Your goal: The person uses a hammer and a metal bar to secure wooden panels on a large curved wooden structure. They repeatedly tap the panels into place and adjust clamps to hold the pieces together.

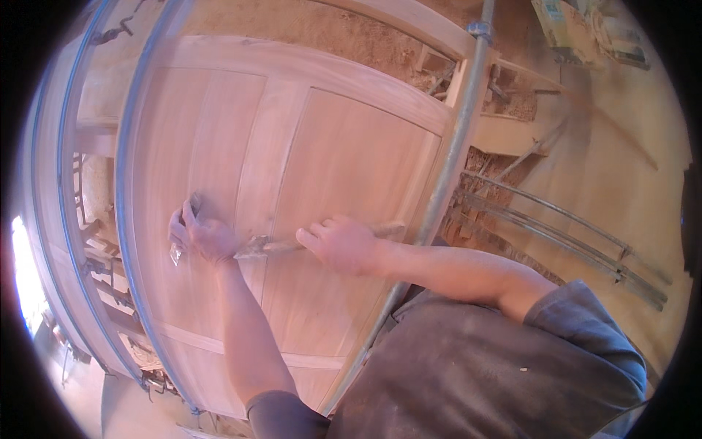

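Note:
A large panelled wooden door (pixel 351 146) in pale reddish wood lies in front of me, with both hands over it. My left hand (pixel 208 238) is closed over its left panel, around a small flat piece with a shiny, metal-looking corner (pixel 175 254); a dark end shows above the fingers. On the right panel is my right hand (pixel 340 243), its fingers curled together. A long, thin, dusty stick-like thing (pixel 274 247) runs under that hand and comes out on both sides. Whether the fingers grip it is hidden.
A metal pipe clamp (pixel 446 172) runs along the door's right edge, and a blue bar (pixel 126 175) along its left. Further left stands another blue-barred frame (pixel 64 146). Metal bars (pixel 570 238) and wood scraps lie to the right. Bags (pixel 585 33) sit at the far right.

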Demonstrator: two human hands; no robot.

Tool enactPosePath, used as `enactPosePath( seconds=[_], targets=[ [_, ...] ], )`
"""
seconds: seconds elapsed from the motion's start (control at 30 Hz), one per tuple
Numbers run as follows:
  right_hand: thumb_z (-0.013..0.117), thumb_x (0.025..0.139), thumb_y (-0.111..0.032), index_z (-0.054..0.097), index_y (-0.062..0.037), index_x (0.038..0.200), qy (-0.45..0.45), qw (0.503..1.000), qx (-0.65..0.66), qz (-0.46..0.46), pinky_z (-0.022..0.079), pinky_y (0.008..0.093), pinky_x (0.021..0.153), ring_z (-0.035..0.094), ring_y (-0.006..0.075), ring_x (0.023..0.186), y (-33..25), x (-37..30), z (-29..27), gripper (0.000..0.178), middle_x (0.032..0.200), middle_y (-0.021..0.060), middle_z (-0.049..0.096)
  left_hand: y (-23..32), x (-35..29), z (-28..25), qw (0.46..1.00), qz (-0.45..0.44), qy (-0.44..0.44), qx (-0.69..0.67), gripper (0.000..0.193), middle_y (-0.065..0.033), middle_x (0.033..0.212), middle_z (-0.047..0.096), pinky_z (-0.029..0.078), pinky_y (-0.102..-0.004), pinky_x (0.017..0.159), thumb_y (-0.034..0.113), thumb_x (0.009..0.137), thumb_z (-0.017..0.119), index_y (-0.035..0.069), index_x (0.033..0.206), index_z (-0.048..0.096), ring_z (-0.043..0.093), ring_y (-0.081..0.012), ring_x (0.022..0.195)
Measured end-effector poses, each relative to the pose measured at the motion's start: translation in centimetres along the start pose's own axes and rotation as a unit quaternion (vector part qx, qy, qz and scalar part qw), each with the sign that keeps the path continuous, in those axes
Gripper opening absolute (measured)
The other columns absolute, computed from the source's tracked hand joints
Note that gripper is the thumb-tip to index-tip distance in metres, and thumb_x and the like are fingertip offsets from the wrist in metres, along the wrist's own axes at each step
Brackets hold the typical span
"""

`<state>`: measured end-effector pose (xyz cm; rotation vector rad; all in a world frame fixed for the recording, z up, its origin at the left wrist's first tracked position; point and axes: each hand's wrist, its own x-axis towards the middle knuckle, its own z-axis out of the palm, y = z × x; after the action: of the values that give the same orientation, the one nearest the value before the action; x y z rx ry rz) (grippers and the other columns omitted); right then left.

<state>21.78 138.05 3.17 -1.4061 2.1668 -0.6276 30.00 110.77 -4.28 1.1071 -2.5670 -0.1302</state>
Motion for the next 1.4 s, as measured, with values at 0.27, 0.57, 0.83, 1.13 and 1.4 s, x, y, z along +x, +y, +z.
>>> enactPosePath(
  seconds=[0.27,0.57,0.83,1.13,1.4],
  targets=[
    [0.059,0.091,-0.012,0.058,-0.0047,0.107,-0.049,0.984,0.084,0.152,0.056,0.0509,0.064,0.071,0.0378,0.077,2.1,-5.2,-5.8,0.017,0.087,0.0179,0.067,-2.1,0.0,1.1,0.997,-0.006,-0.008,0.075,0.048,-0.0135,0.121,0.062,0.040,-0.0516,0.105,-0.001,0.080,0.052,0.010,0.121,0.075,0.053,-0.0354,0.120],
    [0.065,0.092,-0.017,0.058,-0.0056,0.109,-0.014,0.901,0.250,0.355,0.054,0.0484,0.066,0.070,0.0387,0.081,2.8,-16.4,-8.4,0.021,0.085,0.0155,0.068,-5.9,0.2,2.7,0.995,-0.010,0.002,0.098,0.048,-0.0122,0.126,0.061,0.035,-0.0533,0.110,0.010,0.085,0.052,0.016,0.126,0.075,0.052,-0.0337,0.123],
    [0.068,0.098,-0.015,0.057,-0.0044,0.105,0.216,0.551,0.619,0.517,0.044,0.0280,0.050,0.057,0.0123,0.056,4.2,-26.3,-9.5,0.017,0.075,0.0043,0.060,-3.1,0.5,1.4,0.987,-0.039,-0.070,0.139,0.051,-0.0137,0.130,0.058,0.041,-0.0517,0.107,0.014,0.089,0.051,0.021,0.136,0.070,0.052,-0.0337,0.122],
    [0.067,0.098,-0.016,0.054,-0.0086,0.100,0.279,0.438,0.674,0.525,0.043,0.0311,0.050,0.051,0.0152,0.052,7.5,-29.4,-13.0,0.016,0.076,0.0039,0.054,10.3,3.3,-4.9,0.897,-0.175,-0.076,-0.398,0.041,-0.0221,0.144,0.059,0.051,-0.0485,0.105,0.015,0.103,0.053,-0.003,0.140,0.057,0.062,-0.0340,0.125],
    [0.064,0.100,-0.020,0.055,-0.0095,0.100,0.184,0.394,0.736,0.518,0.043,0.0325,0.055,0.050,0.0122,0.055,13.9,-28.8,-18.1,0.014,0.077,0.0008,0.054,19.2,4.7,-4.0,0.730,-0.184,-0.165,-0.637,0.058,-0.0297,0.143,0.056,0.045,-0.0620,0.114,0.027,0.094,0.078,-0.003,0.137,0.052,0.058,-0.0436,0.131]
  ],
)
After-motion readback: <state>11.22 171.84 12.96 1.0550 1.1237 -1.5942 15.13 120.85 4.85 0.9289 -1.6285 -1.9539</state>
